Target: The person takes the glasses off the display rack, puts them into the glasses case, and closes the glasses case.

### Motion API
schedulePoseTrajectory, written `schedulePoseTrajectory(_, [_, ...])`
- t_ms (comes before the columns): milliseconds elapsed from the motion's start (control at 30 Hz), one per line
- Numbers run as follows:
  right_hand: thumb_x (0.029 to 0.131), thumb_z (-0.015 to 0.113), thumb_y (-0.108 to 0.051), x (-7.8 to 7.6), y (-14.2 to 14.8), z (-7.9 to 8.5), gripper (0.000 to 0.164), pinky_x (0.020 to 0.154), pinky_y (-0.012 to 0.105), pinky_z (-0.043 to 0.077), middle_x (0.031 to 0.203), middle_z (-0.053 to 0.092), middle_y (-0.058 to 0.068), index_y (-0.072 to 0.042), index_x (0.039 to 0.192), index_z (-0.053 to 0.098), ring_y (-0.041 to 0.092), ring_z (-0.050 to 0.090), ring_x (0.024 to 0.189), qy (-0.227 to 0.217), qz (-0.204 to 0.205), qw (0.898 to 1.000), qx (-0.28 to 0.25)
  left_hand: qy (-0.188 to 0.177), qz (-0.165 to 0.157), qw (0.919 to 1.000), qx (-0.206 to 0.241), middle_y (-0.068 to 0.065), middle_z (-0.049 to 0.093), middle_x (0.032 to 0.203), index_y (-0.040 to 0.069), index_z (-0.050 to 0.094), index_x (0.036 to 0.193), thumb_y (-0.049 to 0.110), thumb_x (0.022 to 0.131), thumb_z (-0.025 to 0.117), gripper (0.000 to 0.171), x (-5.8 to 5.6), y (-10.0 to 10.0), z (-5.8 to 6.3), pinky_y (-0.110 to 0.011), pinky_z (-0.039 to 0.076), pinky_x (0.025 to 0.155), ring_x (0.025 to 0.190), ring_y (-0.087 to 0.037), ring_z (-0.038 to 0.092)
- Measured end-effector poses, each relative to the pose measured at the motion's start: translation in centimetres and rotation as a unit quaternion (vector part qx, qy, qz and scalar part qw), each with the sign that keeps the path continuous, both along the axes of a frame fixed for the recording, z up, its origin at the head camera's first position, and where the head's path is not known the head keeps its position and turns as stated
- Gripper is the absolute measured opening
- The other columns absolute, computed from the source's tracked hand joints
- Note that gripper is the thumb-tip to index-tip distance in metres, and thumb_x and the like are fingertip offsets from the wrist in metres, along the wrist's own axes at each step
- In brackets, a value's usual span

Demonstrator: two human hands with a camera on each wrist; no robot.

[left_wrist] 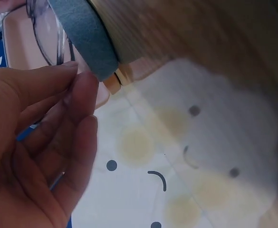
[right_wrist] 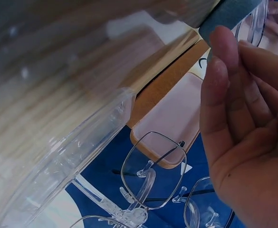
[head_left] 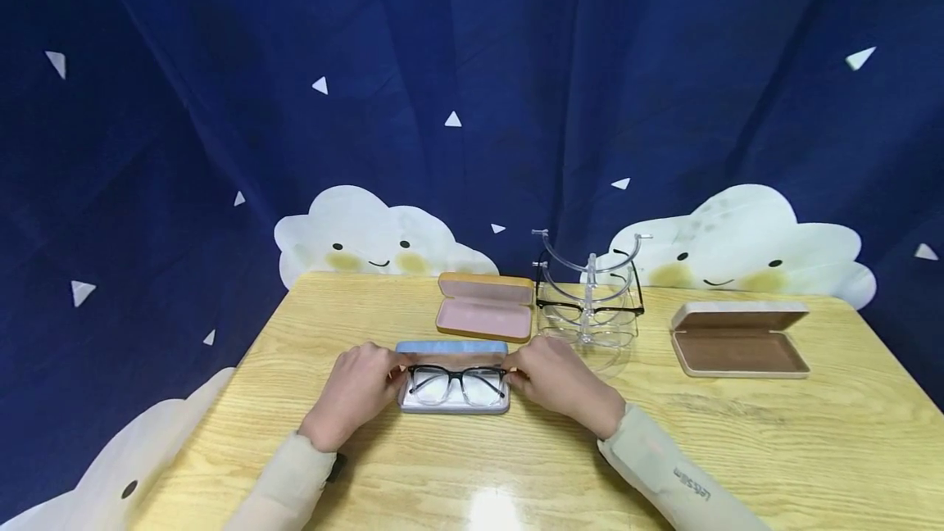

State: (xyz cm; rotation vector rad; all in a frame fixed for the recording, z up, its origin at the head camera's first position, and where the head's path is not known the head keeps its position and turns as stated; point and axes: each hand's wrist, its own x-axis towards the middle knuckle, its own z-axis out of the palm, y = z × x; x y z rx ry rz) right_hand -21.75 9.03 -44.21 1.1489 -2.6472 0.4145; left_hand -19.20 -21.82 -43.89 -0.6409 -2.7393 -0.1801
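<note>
A pair of dark-topped, clear-rimmed eyeglasses point(head_left: 457, 374) is level over the lower half of an open blue glasses case point(head_left: 451, 347). My left hand point(head_left: 361, 388) pinches the left end of the frame, thumb against fingertips. At the opposite end, my right hand point(head_left: 560, 379) pinches the other corner. In the left wrist view the left hand point(left_wrist: 48, 118) is beside the case's blue lid point(left_wrist: 84, 35). The right wrist view has the right hand point(right_wrist: 248, 109) at the lid's other edge, its thumb partly hidden. Whether the eyeglasses touch the lining I cannot tell.
Behind the blue case lies an open orange case point(head_left: 484, 336) with pink lining. A clear display stand point(head_left: 590, 293) holding several eyeglasses is close beyond my right hand. An open whitish case point(head_left: 741, 373) with brown lining rests farther right on the wooden table point(head_left: 516, 457).
</note>
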Motion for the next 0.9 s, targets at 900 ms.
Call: schedulePoseTrajectory(900, [0.092,0.07,-0.006,0.7,1.1,0.2,0.008,0.062,0.024,0.053,0.064,0.062,-0.005,-0.006,0.09,0.077,0.002,0.05,0.056,-0.105,-0.007,0.994,-0.04,-0.074,-0.011,0.9971,0.011,0.019,0.058,0.063,0.026,0.077,0.084,0.017,0.086,0.08,0.009,0.0,-0.3,0.4,-0.022,0.041,0.051,0.059,0.001,0.05])
